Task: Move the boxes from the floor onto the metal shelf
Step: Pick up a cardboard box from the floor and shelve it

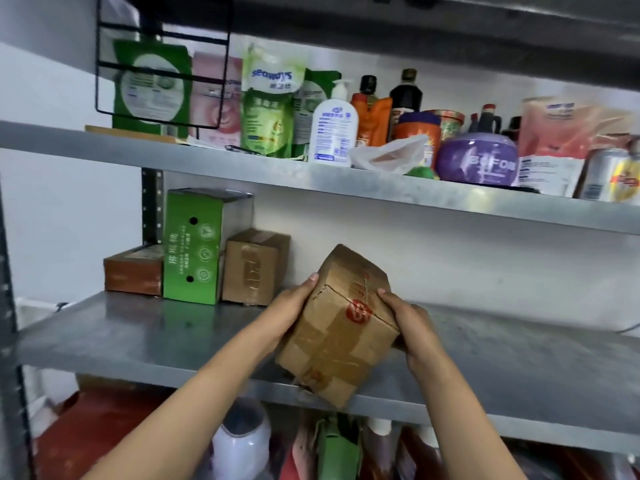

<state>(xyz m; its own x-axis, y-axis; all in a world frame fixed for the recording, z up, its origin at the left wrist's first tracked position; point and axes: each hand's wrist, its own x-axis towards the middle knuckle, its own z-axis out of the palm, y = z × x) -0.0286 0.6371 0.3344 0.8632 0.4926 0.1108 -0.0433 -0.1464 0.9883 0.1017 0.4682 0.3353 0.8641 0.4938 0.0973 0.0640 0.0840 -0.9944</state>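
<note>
Both arms reached forward; the left hand [289, 306] and right hand [407, 320] clasped a taped cardboard box [337, 327], tilted, apparently touching the metal shelf [138, 334] edge.

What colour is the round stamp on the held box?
Red, on the brown taped cardboard box; head view.

Both hands grip a taped cardboard box [341, 323], left hand [291, 308] and right hand [414, 322] on opposite sides, tilted over the metal shelf [138, 337] front edge. A green carton [192, 249] stands further back left.
</note>
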